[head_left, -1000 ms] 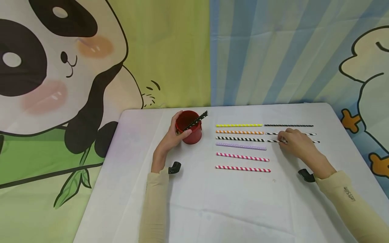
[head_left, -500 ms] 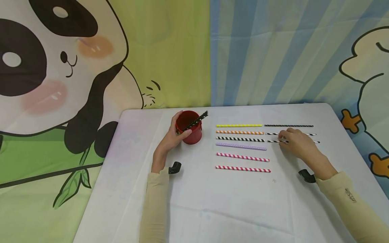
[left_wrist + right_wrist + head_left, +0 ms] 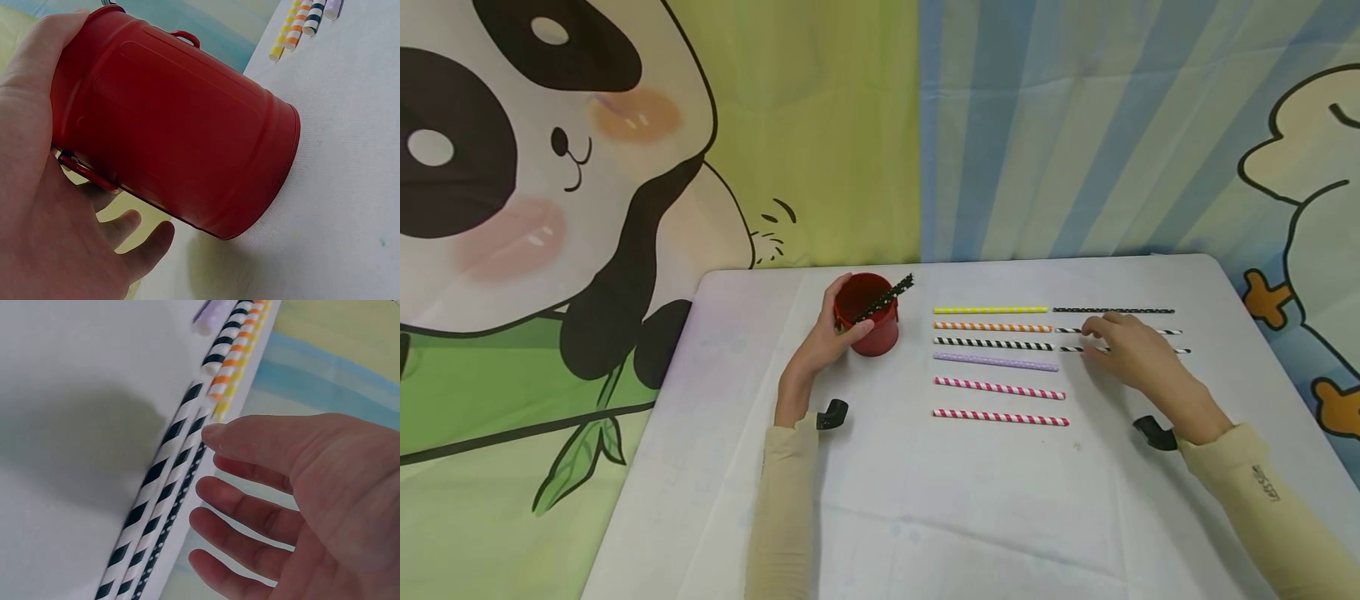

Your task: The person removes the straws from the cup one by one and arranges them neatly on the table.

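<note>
My left hand (image 3: 826, 343) grips a small red metal pail (image 3: 877, 340), thumb on its near side. In the left wrist view the pail (image 3: 181, 119) shows side loops, and some of the lower fingers stand off its wall. Black dotted paper straws (image 3: 887, 298) lean out over the pail's rim. On the right, my right hand (image 3: 1133, 350) hovers over a striped black-and-white straw (image 3: 1075, 349) and a second one (image 3: 1067, 331) just behind it. The right wrist view shows that hand's fingers (image 3: 244, 506) loosely bent and apart, with nothing between them.
Left of these straws lie a yellow straw (image 3: 990, 310), an orange one (image 3: 992, 327), a black-striped one (image 3: 992, 343), a lilac one (image 3: 995, 362) and two red-striped ones (image 3: 998, 388). A black dotted straw (image 3: 1112, 311) lies at the back right of the white table (image 3: 970, 500).
The fingertips of my right hand have spread slightly and shifted a little left over the striped straws. My left hand, the pail and the laid-out straws stay where they were.
</note>
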`<action>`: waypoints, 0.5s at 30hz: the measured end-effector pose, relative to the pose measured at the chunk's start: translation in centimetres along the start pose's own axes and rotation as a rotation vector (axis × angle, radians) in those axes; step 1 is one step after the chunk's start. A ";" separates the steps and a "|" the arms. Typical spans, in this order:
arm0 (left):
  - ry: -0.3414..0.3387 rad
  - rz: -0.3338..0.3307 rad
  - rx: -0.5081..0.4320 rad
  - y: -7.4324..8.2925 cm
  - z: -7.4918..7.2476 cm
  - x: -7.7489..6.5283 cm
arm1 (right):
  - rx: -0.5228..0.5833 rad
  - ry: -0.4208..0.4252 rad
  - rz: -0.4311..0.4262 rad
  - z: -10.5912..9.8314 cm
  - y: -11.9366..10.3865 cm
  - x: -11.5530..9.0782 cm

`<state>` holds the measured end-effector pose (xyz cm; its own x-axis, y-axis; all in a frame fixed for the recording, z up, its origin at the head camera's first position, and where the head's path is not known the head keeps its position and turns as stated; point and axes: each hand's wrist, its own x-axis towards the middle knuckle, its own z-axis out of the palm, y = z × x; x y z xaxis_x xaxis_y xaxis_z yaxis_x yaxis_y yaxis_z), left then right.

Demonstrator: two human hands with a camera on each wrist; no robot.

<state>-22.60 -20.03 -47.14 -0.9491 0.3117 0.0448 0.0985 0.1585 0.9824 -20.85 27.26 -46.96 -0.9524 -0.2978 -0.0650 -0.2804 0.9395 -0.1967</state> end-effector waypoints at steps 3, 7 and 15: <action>0.000 0.002 0.002 0.1 0.0 -0.1 | 0.012 -0.005 -0.013 -0.5 -1.0 0.0; -0.002 0.002 0.000 0.2 0.1 -0.2 | 0.027 0.007 -0.047 -1.2 -2.3 0.0; 0.012 0.001 0.012 -0.6 0.0 0.1 | 0.057 0.039 -0.113 -1.6 -4.4 0.3</action>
<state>-22.75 -20.07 -47.77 -0.9527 0.3002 0.0478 0.1025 0.1692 0.9802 -20.08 23.35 -44.54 -0.9194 -0.3934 -0.0011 -0.3800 0.8888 -0.2564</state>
